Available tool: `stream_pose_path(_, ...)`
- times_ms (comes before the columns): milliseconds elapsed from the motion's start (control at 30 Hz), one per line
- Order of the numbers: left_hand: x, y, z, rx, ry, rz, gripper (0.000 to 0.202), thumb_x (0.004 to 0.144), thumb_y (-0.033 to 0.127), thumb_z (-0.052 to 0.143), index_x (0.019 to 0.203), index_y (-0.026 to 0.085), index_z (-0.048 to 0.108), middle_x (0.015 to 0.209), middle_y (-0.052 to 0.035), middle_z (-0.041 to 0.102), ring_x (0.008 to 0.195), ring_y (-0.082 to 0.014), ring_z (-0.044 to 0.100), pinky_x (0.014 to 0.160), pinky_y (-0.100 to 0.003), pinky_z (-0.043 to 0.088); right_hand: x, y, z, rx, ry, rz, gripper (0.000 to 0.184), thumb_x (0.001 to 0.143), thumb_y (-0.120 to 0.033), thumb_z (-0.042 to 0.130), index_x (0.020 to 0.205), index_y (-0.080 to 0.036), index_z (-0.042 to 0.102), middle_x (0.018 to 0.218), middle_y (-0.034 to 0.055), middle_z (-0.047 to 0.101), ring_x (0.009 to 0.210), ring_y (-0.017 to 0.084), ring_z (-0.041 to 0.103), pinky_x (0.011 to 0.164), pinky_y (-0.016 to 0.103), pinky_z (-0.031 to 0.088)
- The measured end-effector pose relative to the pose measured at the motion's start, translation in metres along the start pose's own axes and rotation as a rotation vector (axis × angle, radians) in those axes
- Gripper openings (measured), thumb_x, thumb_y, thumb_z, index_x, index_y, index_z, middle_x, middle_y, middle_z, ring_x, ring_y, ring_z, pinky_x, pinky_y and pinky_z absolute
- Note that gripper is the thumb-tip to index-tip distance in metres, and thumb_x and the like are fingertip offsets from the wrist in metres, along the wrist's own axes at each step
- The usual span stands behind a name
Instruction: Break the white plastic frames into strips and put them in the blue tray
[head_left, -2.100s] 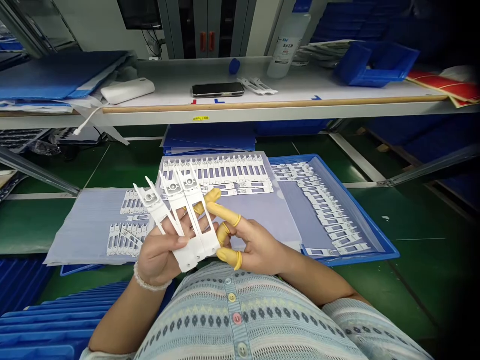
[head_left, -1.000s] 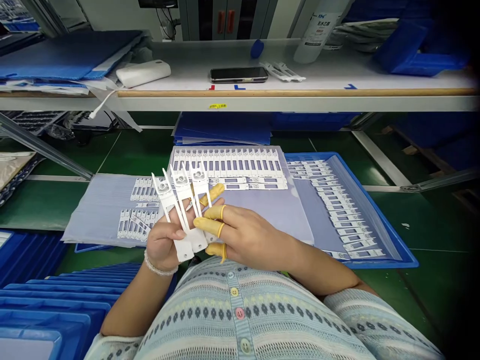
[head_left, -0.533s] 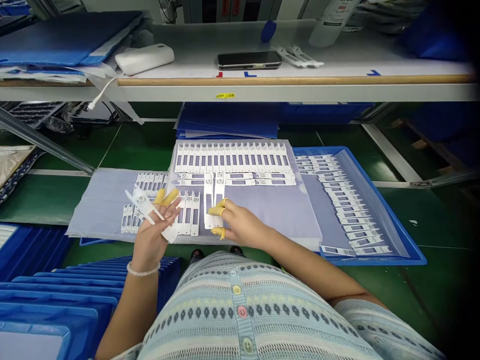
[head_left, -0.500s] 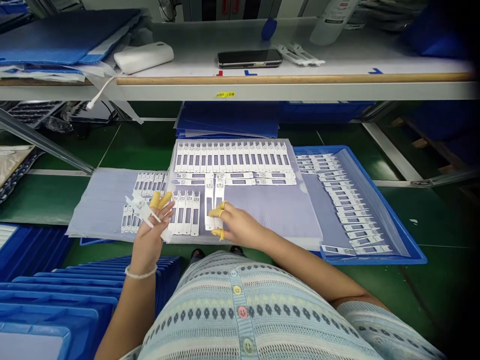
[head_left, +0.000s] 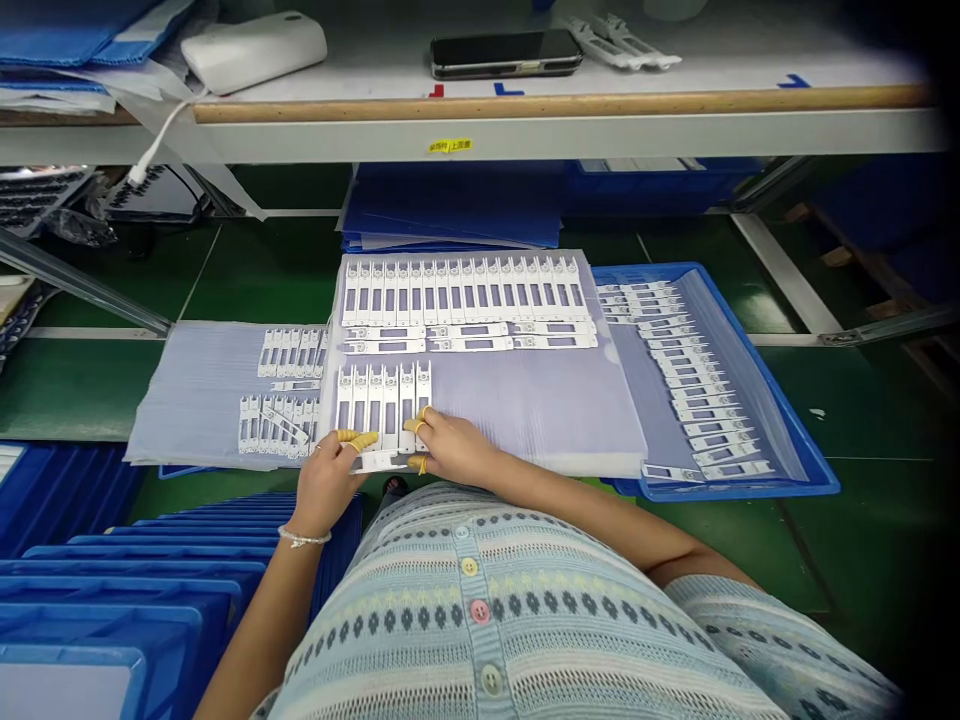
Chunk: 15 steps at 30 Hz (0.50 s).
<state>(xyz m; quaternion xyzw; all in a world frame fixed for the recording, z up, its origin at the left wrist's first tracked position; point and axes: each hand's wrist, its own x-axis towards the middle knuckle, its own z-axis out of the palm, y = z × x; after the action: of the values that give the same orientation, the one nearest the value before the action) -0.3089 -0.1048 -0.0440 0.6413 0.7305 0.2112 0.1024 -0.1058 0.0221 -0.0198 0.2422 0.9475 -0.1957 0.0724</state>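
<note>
Bracket row [head_left: 384, 405] lies at the fingertips of left hand [head_left: 328, 482] and right hand [head_left: 453, 448], both half-closed, hold unclear.

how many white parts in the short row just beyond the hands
6 parts, side by side on the sheet: four left of the right hand, two partly behind its fingers. None seems fully hidden.

Green floor [head_left: 750, 550] beneath a metal-framed white shelf [head_left: 375, 75] with wooden edging [head_left: 525, 103].
</note>
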Motion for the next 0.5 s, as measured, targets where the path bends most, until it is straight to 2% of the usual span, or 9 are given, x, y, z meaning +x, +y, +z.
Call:
stream_pose_path(267, 0.005, 0.004, 0.010, 0.036, 0.032, 0.027, 0.032, 0.079, 0.023, 0.065, 0.111, 0.023, 0.068, 0.095, -0.0109, 0.060, 0.086, -0.0277, 0.060, 0.069, -0.037, 0.051, 0.002, 0.001, 0.009, -0.031, 0.040, -0.028, 0.034, 0.088, -0.032, 0.060, 0.115, -0.011, 0.058, 0.106, 0.0139, 0.055, 0.094, 0.025, 0.059, 0.072, 0.034, 0.052)
stream_pose_path(400, 0.006, 0.003, 0.009, -0.058, 0.047, -0.008, 0.033, 0.077, 0.023, 0.067, 0.110, 0.025, 0.069, 0.093, -0.0101, 0.059, 0.087, -0.0287, 0.059, 0.071, -0.038, 0.050, 0.004, 0.000, 0.013, -0.004, 0.055, -0.036, 0.030, 0.087, -0.032, 0.061, 0.110, -0.012, 0.061, 0.106, 0.0128, 0.057, 0.091, 0.024, 0.059, 0.071, 0.033, 0.051)
stream_pose_path(500, 0.007, 0.006, 0.005, -0.192, 0.063, -0.040, 0.036, 0.075, 0.030, 0.071, 0.110, 0.027, 0.068, 0.093, -0.0087, 0.060, 0.089, -0.0274, 0.059, 0.073, -0.037, 0.049, 0.004, 0.001, 0.015, 0.013, 0.068, -0.040, 0.031, 0.087, -0.034, 0.063, 0.108, -0.012, 0.062, 0.104, 0.0126, 0.058, 0.090, 0.024, 0.060, 0.070, 0.032, 0.051)
